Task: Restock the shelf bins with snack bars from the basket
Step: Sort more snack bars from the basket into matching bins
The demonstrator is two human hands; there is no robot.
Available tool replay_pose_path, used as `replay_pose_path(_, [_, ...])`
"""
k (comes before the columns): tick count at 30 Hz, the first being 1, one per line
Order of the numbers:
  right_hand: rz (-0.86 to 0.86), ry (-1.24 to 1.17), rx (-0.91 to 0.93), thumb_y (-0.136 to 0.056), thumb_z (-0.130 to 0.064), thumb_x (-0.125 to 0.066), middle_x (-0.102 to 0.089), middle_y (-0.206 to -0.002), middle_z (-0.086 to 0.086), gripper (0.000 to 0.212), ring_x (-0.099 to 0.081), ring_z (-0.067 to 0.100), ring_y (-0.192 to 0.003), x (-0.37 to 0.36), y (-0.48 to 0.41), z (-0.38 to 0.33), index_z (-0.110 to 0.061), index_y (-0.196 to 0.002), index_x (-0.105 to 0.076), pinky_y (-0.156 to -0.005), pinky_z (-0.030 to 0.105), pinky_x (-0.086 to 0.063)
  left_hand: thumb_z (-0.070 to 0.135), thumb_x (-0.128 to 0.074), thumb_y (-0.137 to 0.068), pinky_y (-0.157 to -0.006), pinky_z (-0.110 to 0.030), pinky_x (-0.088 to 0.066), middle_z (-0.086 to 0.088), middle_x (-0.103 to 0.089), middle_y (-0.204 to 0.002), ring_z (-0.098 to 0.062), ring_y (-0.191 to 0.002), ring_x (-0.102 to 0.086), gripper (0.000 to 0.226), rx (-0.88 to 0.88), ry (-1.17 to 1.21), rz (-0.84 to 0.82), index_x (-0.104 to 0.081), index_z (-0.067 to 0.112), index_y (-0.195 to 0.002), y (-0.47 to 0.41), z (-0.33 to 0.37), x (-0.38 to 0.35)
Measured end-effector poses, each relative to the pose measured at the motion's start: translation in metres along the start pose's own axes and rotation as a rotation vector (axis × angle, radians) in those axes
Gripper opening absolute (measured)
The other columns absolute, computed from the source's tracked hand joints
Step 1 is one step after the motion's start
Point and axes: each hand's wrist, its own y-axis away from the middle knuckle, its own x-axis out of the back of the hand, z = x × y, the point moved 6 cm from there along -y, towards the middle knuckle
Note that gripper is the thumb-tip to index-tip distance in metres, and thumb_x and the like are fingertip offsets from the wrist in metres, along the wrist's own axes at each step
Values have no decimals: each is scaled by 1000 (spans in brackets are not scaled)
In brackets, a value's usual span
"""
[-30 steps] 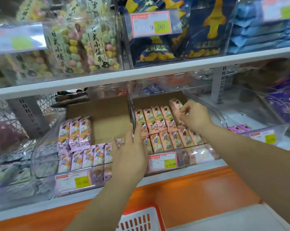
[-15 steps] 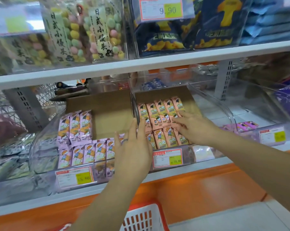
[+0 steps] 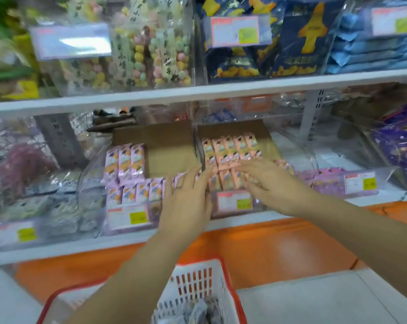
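Note:
Orange snack bars (image 3: 230, 148) stand in rows in a clear shelf bin (image 3: 233, 203) lined with cardboard. Left of it, a second clear bin (image 3: 127, 217) holds pink snack bars (image 3: 125, 161). My left hand (image 3: 188, 202) hovers with straight fingers in front of the divider between the two bins and holds nothing. Motion-blurred, my right hand (image 3: 272, 183) lies flat and empty over the front rows of orange bars. The white basket (image 3: 198, 281) with a red rim sits below my arms, with grey packets (image 3: 198, 312) inside.
An upper white shelf (image 3: 221, 90) carries bins of coloured candy balls and dark blue snack bags. A bin with purple packets (image 3: 326, 181) stands to the right. An orange ledge (image 3: 279, 249) runs under the lower shelf.
My right hand has drawn back from the rear row of orange bars to the front of the bin. The view has tilted down, showing more of the basket.

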Motion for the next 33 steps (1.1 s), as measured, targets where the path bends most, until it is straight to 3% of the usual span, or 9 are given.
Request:
replay_pose_path(3, [86, -87, 117, -90, -21, -55, -65, -114, 7, 30, -56, 21, -107, -8, 25, -41, -11, -116, -64, -93, 24, -34, 25, -39, -82, -101, -46, -38, -2, -60, -122, -26, -108, -59, 43, -115, 45, 55, -63, 20, -116, 42, -16, 11])
replay_pose_path(6, [-91, -275, 47, -91, -20, -59, -68, -102, -5, 19, -60, 8, -94, -50, 44, -69, -18, -108, -68, -82, 19, -43, 21, -41, -84, -88, -32, -38, 0, -69, -103, -25, -94, -65, 34, -66, 131, -60, -70, 18, -104, 92, -53, 8])
replay_pose_path(8, [-200, -369, 9, -91, -21, -59, -67, -96, -11, 17, -61, 4, -90, -83, 51, -83, -22, -105, -68, -78, 10, -43, 24, -42, -86, -80, -35, -46, 1, -70, -103, -27, -93, -66, 35, 57, 187, -134, -69, 19, -107, 127, -83, 0])
replay_pose_path(11, [-356, -420, -7, -94, -24, -56, -61, -98, -15, 20, -56, 0, -91, -133, 58, -106, -22, -110, -67, -77, 5, -39, 28, -38, -88, -77, -39, -54, 1, -69, -109, -25, -94, -66, 38, 195, 242, -184, -67, 19, -111, 178, -123, -14])
replay_pose_path(15, [-522, -460, -62, -97, -23, -53, -59, -104, -11, 22, -54, 2, -95, -192, 67, -121, -21, -115, -64, -75, 2, -37, 15, -50, -95, -83, -35, -51, 0, -67, -112, -22, -97, -65, 27, 302, 250, -285, -67, 17, -115, 235, -165, -47])
replay_pose_path(20, [-707, -430, -111, -98, -24, -50, -54, -106, -10, 23, -55, 12, -107, -255, 76, -129, -24, -119, -59, -90, 19, -41, 21, -44, -98, -76, -27, -41, -3, -64, -115, -23, -104, -59, 26, 364, 192, -701, -61, 21, -117, 290, -191, -103])
replay_pose_path(24, [-814, -399, -69, -98, -24, -51, -58, -126, -5, 27, -56, 12, -111, -291, 80, -143, -23, -124, -58, -98, 27, -44, 22, -53, -95, -87, -24, -44, 4, -61, -125, -12, -108, -58, 28, 404, 337, -976, -60, 20, -122, 317, -187, -137])
replay_pose_path(28, [-942, -388, -24, -98, -25, -52, -58, -129, -3, 28, -56, 11, -113, -321, 94, -154, -21, -125, -57, -94, 20, -44, 30, -63, -89, -84, -28, -44, -4, -62, -110, -19, -98, -58, 23, 349, 628, -1191, -63, 14, -105, 324, -153, -161])
replay_pose_path(33, [-965, -413, -62, -96, -29, -54, -60, -127, -5, 29, -57, 9, -112, -335, 101, -146, -23, -125, -58, -91, 17, -43, 31, -66, -87, -83, -23, -39, 1, -58, -124, -17, -107, -55, 41, 157, 595, -1318, -60, 22, -126, 324, -121, -181])
